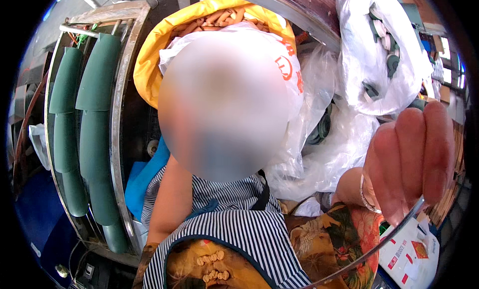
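My left forearm reaches forward, and a round blurred patch hides its hand and anything in it. Raised at the right, close up, is my right hand, its fingers curled. They meet a thin, clear curved edge that sweeps down to the lower rim; what it belongs to cannot be made out. Ahead stands a yellow sack of orange-brown, rod-like pieces. A white plastic bag with red print lies over its near side, partly blurred.
On the left, a metal-framed rack carries overlapping green curved pieces. Clear plastic bags with dark green coils lie right of centre. Beyond hangs a white bag of green and white round parts. A printed white box sits lower right.
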The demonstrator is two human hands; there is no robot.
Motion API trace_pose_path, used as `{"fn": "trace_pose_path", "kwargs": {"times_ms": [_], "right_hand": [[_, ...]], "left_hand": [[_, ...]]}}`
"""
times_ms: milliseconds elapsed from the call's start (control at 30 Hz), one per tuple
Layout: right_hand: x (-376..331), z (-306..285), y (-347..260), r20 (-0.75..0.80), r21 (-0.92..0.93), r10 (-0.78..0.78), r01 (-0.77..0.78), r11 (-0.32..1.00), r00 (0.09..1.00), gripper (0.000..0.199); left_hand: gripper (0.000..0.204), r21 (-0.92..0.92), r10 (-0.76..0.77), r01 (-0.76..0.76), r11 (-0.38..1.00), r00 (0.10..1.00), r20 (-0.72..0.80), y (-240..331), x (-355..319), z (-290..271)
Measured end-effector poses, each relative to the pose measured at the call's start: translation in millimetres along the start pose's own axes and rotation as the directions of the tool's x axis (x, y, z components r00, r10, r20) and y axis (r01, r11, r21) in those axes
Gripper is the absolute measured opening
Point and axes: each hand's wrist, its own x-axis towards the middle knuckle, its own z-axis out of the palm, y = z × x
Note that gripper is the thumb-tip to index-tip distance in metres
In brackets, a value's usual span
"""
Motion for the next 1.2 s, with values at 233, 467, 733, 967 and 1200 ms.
{"fn": "trace_pose_path", "kwargs": {"times_ms": [233,467,733,967,1200], "right_hand": [[-3.2,-11.6,7.1,0.11,0.161,-0.066,0.048,0.986,0.992,0.013],[3.6,-7.4,14.2,-0.032,0.12,-0.06,0.063,0.991,0.998,0.01],[9.9,-49.1,81.0,-0.624,-0.062,-0.102,0.081,0.995,0.775,0.031],[35.0,-91.5,239.6,-0.687,-0.616,-0.445,-0.134,0.776,0.575,0.013],[46.7,-85.8,301.7,0.031,-0.985,-0.668,-0.09,-0.146,0.744,0.026]], "left_hand": [[0.013,-0.025,-0.011,0.011,1.0,1.0,0.007,0.6,-1.4,2.4],[0.012,-0.025,-0.025,0.025,0.999,1.0,0.008,4.6,-3.4,0.2],[0.011,-0.041,0.011,-0.011,0.999,1.0,0.009,-2.7,1.0,-1.6],[0.01,-0.049,0.069,-0.068,0.997,0.997,0.025,1.4,-6.1,3.9],[0.011,0.136,0.194,-0.188,0.973,0.981,-0.031,-5.4,-2.8,0.9]]}}
